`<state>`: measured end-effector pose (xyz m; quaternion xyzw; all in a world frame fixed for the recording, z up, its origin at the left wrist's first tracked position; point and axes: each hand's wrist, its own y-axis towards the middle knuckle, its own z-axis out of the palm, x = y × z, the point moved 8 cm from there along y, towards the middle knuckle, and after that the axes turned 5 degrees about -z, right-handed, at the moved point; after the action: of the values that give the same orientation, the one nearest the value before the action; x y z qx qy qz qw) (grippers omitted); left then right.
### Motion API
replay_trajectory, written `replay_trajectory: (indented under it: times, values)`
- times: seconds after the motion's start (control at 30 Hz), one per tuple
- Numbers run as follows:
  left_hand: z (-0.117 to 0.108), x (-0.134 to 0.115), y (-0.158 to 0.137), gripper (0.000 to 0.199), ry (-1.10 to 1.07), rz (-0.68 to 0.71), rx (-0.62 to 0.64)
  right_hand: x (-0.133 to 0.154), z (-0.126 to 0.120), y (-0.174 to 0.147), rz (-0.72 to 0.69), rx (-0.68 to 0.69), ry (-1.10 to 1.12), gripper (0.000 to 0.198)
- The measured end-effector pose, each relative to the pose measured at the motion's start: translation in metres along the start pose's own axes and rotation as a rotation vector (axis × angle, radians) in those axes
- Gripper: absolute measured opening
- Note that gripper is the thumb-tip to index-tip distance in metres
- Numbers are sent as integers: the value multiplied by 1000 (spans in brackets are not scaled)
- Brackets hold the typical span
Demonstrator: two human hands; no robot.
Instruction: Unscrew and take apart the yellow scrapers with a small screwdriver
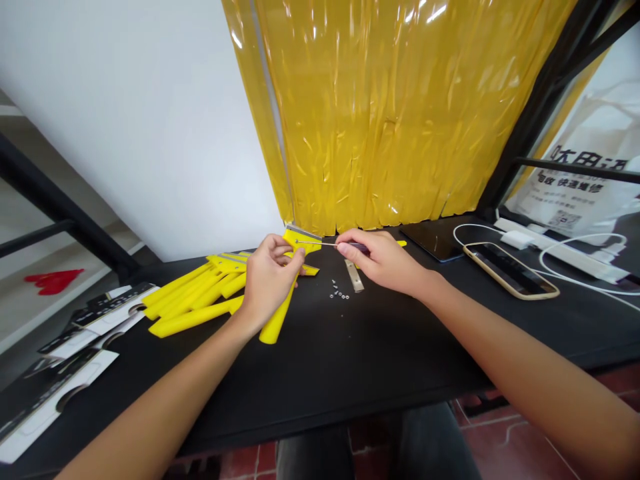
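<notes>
My left hand (273,277) is wrapped round a yellow scraper (277,323), its wide head tilted up and its handle slanting down toward me. In my right hand (377,257) is a screwdriver (327,244); its thin shaft reaches left to the face of the scraper head, and my fingers cover most of its dark handle. Below and between the hands lie several small screws and nuts (339,295). A flat metal strip (354,276) rests near my right fingers. Several more yellow scrapers (193,300) are piled to the left of my left hand.
Black-and-white cardboard sleeves (75,360) lie at the left of the black table (320,380). To the right are a phone (513,270), a dark tablet (433,240), a power strip (565,250) and white cables. A yellow plastic curtain (390,120) hangs behind.
</notes>
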<state>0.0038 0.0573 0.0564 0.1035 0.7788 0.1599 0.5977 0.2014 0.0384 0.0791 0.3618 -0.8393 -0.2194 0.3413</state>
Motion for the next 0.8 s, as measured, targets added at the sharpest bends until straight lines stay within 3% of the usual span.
replay_trajectory:
  times: [0.23,0.43,0.63,0.8]
  values:
    - [-1,1,-1,23,116,55,-5,-18,35,-9,22,416,-53,23]
    - [7,-1,-6,16,334,198,31,-35,15,-6,48,383,88,25]
    - [32,5,-18,22,657,446,254,-56,6,-12,134,488,129,31]
    - [35,7,-18,23,743,502,282,-76,2,-12,238,364,5,41]
